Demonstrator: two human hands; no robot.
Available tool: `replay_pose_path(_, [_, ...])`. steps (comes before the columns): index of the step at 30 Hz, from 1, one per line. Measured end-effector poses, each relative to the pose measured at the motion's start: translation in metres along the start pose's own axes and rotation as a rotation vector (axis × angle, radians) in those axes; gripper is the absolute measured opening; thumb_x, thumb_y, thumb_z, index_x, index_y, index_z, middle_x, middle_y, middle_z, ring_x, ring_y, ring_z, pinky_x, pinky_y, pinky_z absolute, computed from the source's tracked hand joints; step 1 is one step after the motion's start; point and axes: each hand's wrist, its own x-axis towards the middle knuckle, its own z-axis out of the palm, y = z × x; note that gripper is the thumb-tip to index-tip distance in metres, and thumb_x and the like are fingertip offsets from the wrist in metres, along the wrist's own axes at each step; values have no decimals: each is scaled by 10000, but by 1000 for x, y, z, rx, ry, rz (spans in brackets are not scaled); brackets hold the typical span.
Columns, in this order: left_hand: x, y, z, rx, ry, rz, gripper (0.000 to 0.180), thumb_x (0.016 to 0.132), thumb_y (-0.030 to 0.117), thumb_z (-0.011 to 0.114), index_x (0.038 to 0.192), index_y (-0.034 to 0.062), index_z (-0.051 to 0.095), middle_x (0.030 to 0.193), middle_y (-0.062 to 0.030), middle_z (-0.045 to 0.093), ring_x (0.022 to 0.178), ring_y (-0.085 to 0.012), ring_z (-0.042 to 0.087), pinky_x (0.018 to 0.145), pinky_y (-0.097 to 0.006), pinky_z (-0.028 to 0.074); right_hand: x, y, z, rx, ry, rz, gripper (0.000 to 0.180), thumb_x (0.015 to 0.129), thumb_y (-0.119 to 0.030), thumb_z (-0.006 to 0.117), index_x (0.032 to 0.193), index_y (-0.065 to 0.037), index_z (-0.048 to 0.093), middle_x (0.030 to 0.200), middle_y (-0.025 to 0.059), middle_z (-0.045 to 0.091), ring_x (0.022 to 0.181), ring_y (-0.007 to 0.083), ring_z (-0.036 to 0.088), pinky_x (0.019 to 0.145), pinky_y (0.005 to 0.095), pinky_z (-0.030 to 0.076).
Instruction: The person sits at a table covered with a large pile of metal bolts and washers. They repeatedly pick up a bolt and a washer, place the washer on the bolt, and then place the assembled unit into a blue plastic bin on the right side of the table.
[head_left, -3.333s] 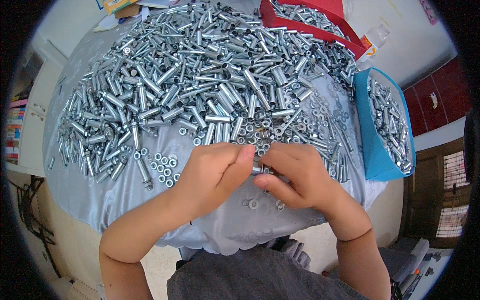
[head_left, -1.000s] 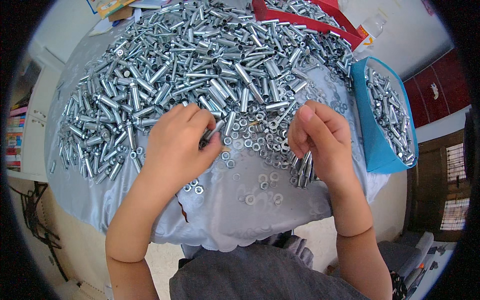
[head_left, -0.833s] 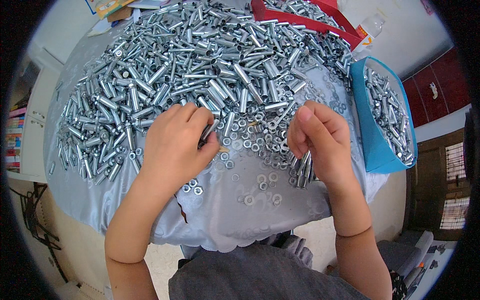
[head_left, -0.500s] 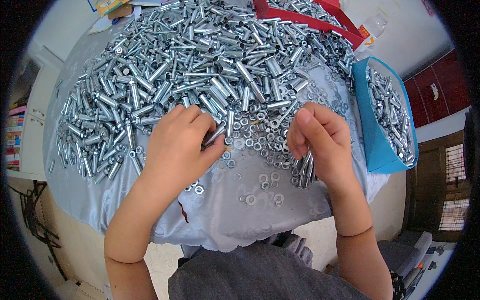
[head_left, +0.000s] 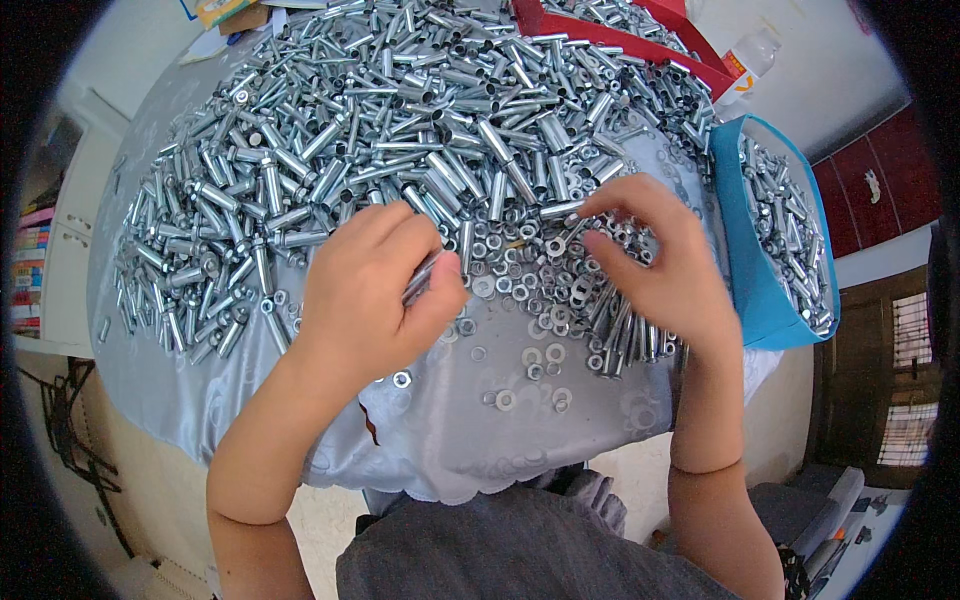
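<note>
My left hand (head_left: 372, 285) is closed around a shiny metal sleeve (head_left: 421, 279), pinched between thumb and curled fingers; its ends are partly hidden. My right hand (head_left: 655, 265) hovers over the loose nuts and washers, thumb and forefinger apart, with a slim bolt (head_left: 574, 232) lying close to the fingertips. Beneath that hand lies a bunch of long thin bolts (head_left: 622, 335). Between both hands, nuts and flat washers (head_left: 522, 290) are scattered. Behind them rises a large heap of metal sleeves and sleeve anchors (head_left: 400, 120).
A blue open box (head_left: 745, 240) full of assembled anchors stands at the right table edge. Further back are a red tray (head_left: 610, 42) with more metal parts and a plastic bottle (head_left: 752, 62). A pale patterned cloth (head_left: 450, 430) covers the table and has a tear near the front.
My right hand has opened from a loose curl and reached up and slightly right over the nuts. The left has shifted slightly right, still gripping the sleeve.
</note>
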Motion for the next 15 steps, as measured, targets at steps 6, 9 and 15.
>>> replay_pose_path(6, [-1, 2, 8, -4, 0, 69, 118, 652, 98, 596, 643, 39, 494, 602, -84, 426, 548, -264, 463, 482, -358, 365, 4, 8, -21, -39, -111, 93, 181, 705, -47, 596, 885, -27, 587, 862, 112, 591, 816, 268, 544, 739, 340, 420])
replay_pose_path(9, [-1, 2, 9, 6, 0, 74, 123, 647, 97, 598, 637, 39, 490, 601, -84, 423, 549, -262, 465, 482, -356, 370, 1, 16, 1, -120, -4, -18, 186, 721, -60, 606, 903, -29, 589, 869, 118, 579, 833, 283, 529, 755, 365, 416])
replay_pose_path(15, [0, 1, 7, 12, 8, 79, 133, 642, 98, 603, 629, 37, 486, 603, -85, 428, 551, -260, 469, 484, -354, 377, 3, 11, 18, -222, -79, -104, 193, 727, -82, 625, 915, -46, 599, 849, 113, 561, 825, 297, 513, 747, 361, 419])
